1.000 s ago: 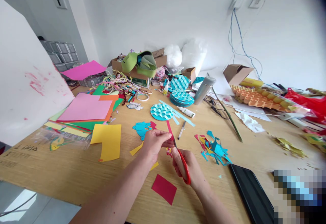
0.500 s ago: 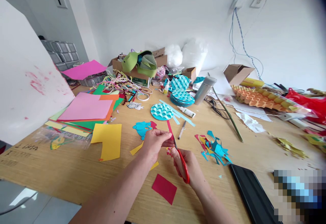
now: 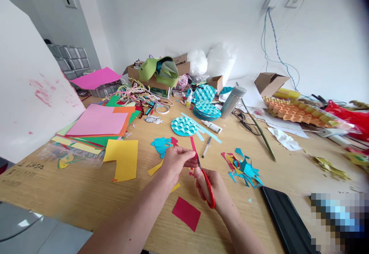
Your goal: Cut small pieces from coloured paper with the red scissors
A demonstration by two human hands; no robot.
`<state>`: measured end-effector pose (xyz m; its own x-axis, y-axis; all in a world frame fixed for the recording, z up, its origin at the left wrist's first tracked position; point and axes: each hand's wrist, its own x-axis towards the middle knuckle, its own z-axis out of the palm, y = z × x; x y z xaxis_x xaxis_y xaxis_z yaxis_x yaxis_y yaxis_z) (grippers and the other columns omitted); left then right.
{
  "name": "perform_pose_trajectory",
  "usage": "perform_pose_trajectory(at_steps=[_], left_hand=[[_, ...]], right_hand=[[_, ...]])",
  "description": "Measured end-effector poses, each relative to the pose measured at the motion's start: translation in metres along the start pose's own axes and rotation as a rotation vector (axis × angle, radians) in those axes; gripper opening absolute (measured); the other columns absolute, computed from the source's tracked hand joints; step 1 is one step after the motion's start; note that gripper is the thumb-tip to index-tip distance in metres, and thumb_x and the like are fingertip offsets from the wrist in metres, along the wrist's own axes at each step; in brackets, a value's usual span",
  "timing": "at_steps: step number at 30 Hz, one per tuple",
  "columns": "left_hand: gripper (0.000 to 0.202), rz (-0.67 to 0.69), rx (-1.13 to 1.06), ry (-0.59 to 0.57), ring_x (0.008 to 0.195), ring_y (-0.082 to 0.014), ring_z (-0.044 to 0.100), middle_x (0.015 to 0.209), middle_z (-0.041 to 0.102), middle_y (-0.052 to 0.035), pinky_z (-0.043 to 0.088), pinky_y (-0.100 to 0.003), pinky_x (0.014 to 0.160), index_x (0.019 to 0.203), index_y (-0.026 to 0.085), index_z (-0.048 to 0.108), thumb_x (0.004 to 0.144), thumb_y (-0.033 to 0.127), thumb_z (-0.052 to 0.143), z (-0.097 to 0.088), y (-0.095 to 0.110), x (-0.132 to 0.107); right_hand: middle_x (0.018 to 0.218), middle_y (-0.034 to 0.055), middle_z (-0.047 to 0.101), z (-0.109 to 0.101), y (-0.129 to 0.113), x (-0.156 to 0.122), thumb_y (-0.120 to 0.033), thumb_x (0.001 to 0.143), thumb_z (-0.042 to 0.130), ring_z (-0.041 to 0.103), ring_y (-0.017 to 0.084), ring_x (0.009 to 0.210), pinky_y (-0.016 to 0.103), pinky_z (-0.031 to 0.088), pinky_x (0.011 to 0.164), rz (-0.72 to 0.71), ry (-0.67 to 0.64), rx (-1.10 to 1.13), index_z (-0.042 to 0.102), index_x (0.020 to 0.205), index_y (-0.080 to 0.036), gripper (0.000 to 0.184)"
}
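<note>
My left hand [image 3: 175,161] pinches a narrow strip of red paper [image 3: 192,146] above the wooden table [image 3: 72,192]. My right hand [image 3: 215,190] grips red-handled scissors [image 3: 208,188], whose blades point up and meet the strip just below my left fingertips. A red paper offcut [image 3: 186,213] lies on the table under my hands. A turquoise paper cut-out [image 3: 161,145] and a turquoise scalloped disc [image 3: 183,126] lie just beyond my hands.
Stacked coloured sheets [image 3: 98,123] and a yellow sheet [image 3: 122,159] lie at left; a white board [image 3: 25,88] leans there. Paper scraps [image 3: 242,167] and a black tablet [image 3: 285,219] are at right. Boxes, a metal flask [image 3: 233,101] and egg trays [image 3: 296,111] crowd the back.
Hands, strip and scissors hold nearly the same pose; only the view has shifted slightly.
</note>
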<state>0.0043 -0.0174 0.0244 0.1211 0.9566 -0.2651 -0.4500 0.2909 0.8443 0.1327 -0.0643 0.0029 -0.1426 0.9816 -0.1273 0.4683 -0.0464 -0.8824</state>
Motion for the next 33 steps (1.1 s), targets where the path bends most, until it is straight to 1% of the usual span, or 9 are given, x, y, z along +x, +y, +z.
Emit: perform_pose_trajectory(at_steps=[5, 10, 17, 23, 26, 33], left_hand=[[0.015, -0.029, 0.013, -0.015, 0.048, -0.0134, 0.061, 0.052, 0.065, -0.0055, 0.05, -0.023, 0.05, 0.056, 0.01, 0.066, 0.053, 0.022, 0.074, 0.0021, 0.0008, 0.0], [0.015, -0.033, 0.032, -0.021, 0.048, -0.0133, 0.061, 0.053, 0.066, -0.0061, 0.05, -0.023, 0.051, 0.058, 0.009, 0.067, 0.054, 0.022, 0.073, 0.0011, 0.0003, -0.0005], [0.015, -0.036, 0.035, -0.023, 0.049, -0.0136, 0.061, 0.054, 0.066, -0.0067, 0.05, -0.024, 0.053, 0.059, 0.009, 0.068, 0.053, 0.023, 0.073, 0.0016, 0.0006, -0.001], [0.016, -0.024, 0.021, -0.013, 0.048, -0.0135, 0.06, 0.052, 0.065, -0.0056, 0.05, -0.024, 0.052, 0.057, 0.01, 0.067, 0.053, 0.024, 0.074, 0.0019, 0.0011, -0.0009], [0.017, -0.025, 0.026, -0.013, 0.048, -0.0136, 0.061, 0.052, 0.065, -0.0061, 0.05, -0.024, 0.052, 0.058, 0.01, 0.067, 0.053, 0.024, 0.074, 0.0015, 0.0012, -0.0007], [0.016, -0.043, 0.042, -0.022, 0.048, -0.0136, 0.061, 0.053, 0.066, -0.0068, 0.05, -0.024, 0.052, 0.058, 0.009, 0.067, 0.053, 0.023, 0.073, 0.0013, 0.0007, 0.0001]], right_hand=[[0.041, -0.0022, 0.045, -0.0005, -0.0028, -0.0001, -0.069, 0.084, 0.036, 0.037, 0.008, 0.035, 0.019, 0.026, 0.037, -0.005, 0.0, 0.011, 0.043, 0.057, -0.019, 0.057], [0.041, -0.0012, 0.046, -0.0007, -0.0023, -0.0009, -0.068, 0.084, 0.036, 0.037, 0.008, 0.036, 0.019, 0.026, 0.037, -0.006, -0.003, -0.009, 0.043, 0.056, -0.018, 0.058], [0.04, -0.0022, 0.044, -0.0013, -0.0033, -0.0015, -0.066, 0.086, 0.035, 0.037, 0.008, 0.035, 0.019, 0.025, 0.037, -0.013, 0.006, -0.005, 0.042, 0.056, -0.019, 0.056], [0.041, -0.004, 0.042, -0.0006, -0.0001, -0.001, -0.061, 0.086, 0.042, 0.038, 0.007, 0.035, 0.019, 0.025, 0.036, 0.014, 0.029, -0.014, 0.043, 0.056, -0.018, 0.052], [0.041, -0.0038, 0.042, 0.0004, 0.0013, -0.0008, -0.059, 0.087, 0.043, 0.037, 0.007, 0.034, 0.018, 0.025, 0.036, 0.022, 0.035, -0.031, 0.043, 0.055, -0.018, 0.052], [0.04, -0.0035, 0.043, -0.0001, -0.0048, -0.0021, -0.062, 0.086, 0.041, 0.037, 0.008, 0.034, 0.019, 0.026, 0.036, 0.013, 0.02, -0.012, 0.042, 0.056, -0.019, 0.052]])
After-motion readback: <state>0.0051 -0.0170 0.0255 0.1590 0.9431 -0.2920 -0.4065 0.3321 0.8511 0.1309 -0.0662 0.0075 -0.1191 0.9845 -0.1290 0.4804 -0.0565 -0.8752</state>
